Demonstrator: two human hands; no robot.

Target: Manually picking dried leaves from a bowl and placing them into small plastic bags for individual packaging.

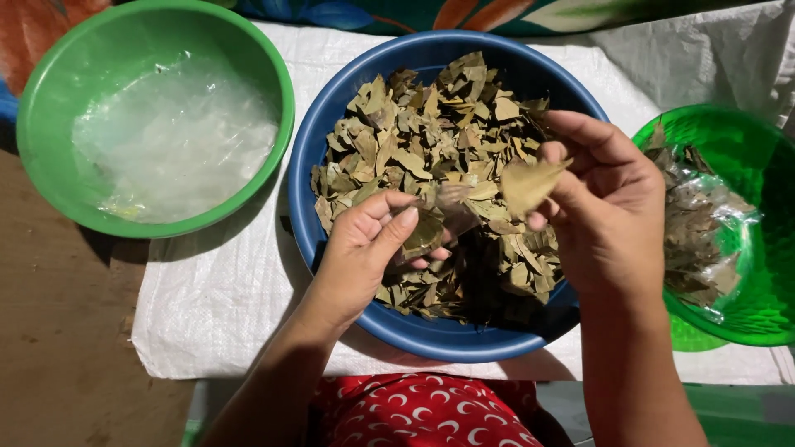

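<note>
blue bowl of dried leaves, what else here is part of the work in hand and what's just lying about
In use:
left hand
right hand
single leaf
blue bowl
bagged leaves in the mesh basket

Lying about:
green bowl of clear plastic bags
white woven sheet

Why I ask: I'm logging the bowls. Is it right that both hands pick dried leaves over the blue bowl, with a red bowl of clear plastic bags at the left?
Not quite. The head view shows that the bowl of clear plastic bags at the left is green, not red. The left hand and right hand do pick dried leaves over the blue bowl.
</note>
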